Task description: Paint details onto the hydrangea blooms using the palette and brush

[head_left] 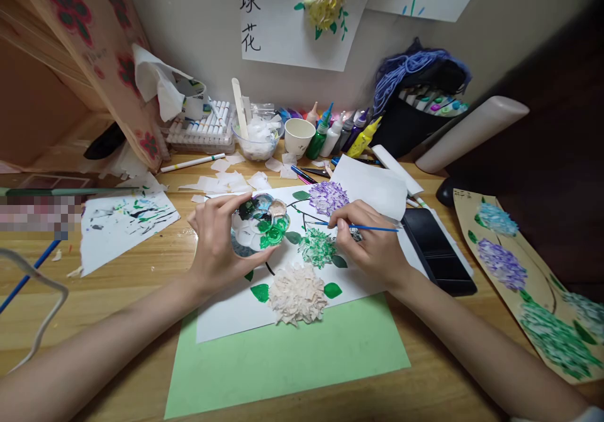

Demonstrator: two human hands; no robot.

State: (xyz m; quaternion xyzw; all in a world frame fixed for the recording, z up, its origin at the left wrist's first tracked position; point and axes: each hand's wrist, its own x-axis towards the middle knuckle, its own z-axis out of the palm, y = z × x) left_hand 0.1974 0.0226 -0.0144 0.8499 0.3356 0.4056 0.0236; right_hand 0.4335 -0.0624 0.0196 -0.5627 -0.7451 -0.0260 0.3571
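Desk (141, 271) | left fingers (221, 203) clamp palette (245, 236) of green paint (272, 233) | right fingers (344, 217) pinch brush (372, 227)

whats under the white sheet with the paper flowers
A light green sheet pokes out under the near edge of the white sheet, on the wooden desk. How far it runs beneath is covered.

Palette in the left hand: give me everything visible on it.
The palette is small, round and scalloped like a flower, seemingly of white or clear plastic, with wells around its centre. The right and lower wells hold bright green paint, one at upper left is nearly black, and one at upper right looks beige. The left hand grips its left side, over the white sheet, with its face tilted toward the camera. The tip of the brush in the right hand is near it but apart.
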